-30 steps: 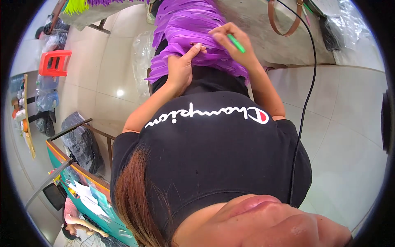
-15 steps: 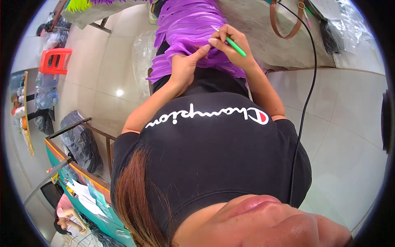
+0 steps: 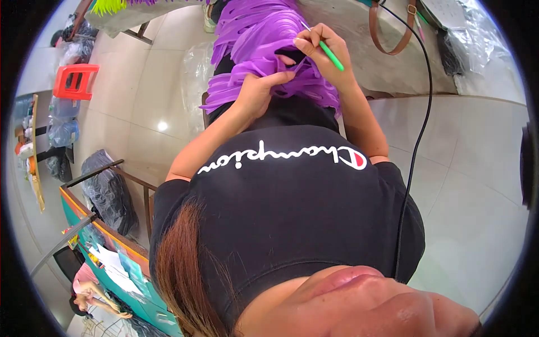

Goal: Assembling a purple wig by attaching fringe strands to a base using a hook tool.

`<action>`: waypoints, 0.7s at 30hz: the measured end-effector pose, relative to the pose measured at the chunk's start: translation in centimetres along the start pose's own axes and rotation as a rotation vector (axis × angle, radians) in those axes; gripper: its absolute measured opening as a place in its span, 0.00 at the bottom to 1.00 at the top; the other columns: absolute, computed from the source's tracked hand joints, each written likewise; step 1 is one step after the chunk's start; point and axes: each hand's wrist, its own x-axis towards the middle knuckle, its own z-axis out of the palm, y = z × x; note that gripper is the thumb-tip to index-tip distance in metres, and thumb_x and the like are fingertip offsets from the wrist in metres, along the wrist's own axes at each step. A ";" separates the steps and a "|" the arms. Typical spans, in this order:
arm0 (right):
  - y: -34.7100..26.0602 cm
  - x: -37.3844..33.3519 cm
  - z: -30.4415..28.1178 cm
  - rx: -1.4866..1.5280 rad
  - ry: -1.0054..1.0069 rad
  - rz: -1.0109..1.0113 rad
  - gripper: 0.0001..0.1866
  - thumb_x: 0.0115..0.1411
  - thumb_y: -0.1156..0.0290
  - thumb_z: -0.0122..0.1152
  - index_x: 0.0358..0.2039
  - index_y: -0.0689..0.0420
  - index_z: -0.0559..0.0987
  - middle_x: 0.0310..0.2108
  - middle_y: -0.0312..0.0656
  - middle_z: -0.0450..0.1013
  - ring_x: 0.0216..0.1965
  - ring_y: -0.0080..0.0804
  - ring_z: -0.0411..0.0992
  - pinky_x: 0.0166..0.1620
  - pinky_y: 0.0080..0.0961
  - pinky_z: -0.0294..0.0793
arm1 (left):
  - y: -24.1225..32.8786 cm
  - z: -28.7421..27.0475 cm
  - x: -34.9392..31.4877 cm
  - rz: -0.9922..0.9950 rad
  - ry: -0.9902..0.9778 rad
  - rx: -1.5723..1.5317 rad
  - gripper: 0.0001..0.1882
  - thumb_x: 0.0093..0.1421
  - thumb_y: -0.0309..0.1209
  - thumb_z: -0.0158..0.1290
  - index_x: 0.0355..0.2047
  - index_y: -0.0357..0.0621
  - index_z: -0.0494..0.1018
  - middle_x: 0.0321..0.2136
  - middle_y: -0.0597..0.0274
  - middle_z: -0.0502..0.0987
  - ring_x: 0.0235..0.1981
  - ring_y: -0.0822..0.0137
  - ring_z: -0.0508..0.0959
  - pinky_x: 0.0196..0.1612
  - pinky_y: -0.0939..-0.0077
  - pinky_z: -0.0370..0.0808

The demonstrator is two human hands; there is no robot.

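Shirt: black tee point(image 3: 292, 219) with white lettering right up close, a brown ponytail point(image 3: 182, 253) hanging over the left side of it

Purple strips: a big floppy bunch point(image 3: 255, 39) spread across the lap over black trousers point(image 3: 286, 115), both hands on or right by it

Left hand: at the near part of the bunch point(image 3: 255, 94), thumb stretched out over the strips, a fingertip peeking out at a dark gap; other fingers are mostly hidden, so can't tell if they're pinched tight

Right hand: just past the gap point(image 3: 339, 50), fingers closed around a green-handled tool point(image 3: 334, 58) like a pen, thin tip pointing up and away; too small to tell what kind of tip

Step right now: looks to me like working the strips with the tool while the left hand holds a spot open

Next move, imo: calls for a steady left hand, strips spread enough to see the gap, and that tip angled clear of the fingertips

Table: grey-covered point(image 3: 393, 78), off to the right, brown strap point(image 3: 387, 50) on it

Floor, left: clear plastic point(image 3: 196, 73) beside the lap, red stool point(image 3: 76, 67) farther out
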 end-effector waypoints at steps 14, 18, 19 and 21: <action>2.7 -4.8 -7.4 0.473 0.090 0.022 0.13 0.56 0.81 0.56 0.23 0.53 0.62 0.25 0.39 0.68 0.26 0.26 0.66 0.32 0.24 0.67 | 0.6 0.7 -0.5 0.167 0.076 -0.098 0.16 0.60 0.28 0.54 0.49 0.39 0.71 0.29 0.67 0.74 0.30 0.75 0.72 0.40 0.81 0.68; 9.4 -9.6 -17.0 0.574 0.541 0.294 0.13 0.55 0.80 0.57 0.22 0.52 0.62 0.25 0.37 0.66 0.27 0.25 0.64 0.32 0.23 0.64 | 0.5 0.0 -0.3 0.205 0.190 -0.116 0.14 0.67 0.35 0.45 0.43 0.39 0.75 0.29 0.67 0.75 0.31 0.75 0.73 0.39 0.81 0.67; 12.0 -11.4 -19.6 0.613 0.685 0.366 0.13 0.55 0.80 0.56 0.22 0.53 0.63 0.24 0.36 0.66 0.25 0.25 0.64 0.31 0.23 0.64 | 0.6 0.1 -0.4 0.203 0.202 -0.080 0.14 0.66 0.35 0.45 0.42 0.39 0.75 0.31 0.66 0.76 0.33 0.74 0.73 0.40 0.80 0.68; 15.5 -15.1 -23.0 0.314 0.790 0.470 0.13 0.55 0.79 0.58 0.21 0.52 0.64 0.22 0.36 0.65 0.22 0.25 0.63 0.28 0.25 0.64 | 0.6 0.4 -0.2 0.199 0.210 -0.041 0.14 0.66 0.35 0.46 0.42 0.39 0.75 0.34 0.64 0.76 0.35 0.73 0.73 0.41 0.79 0.68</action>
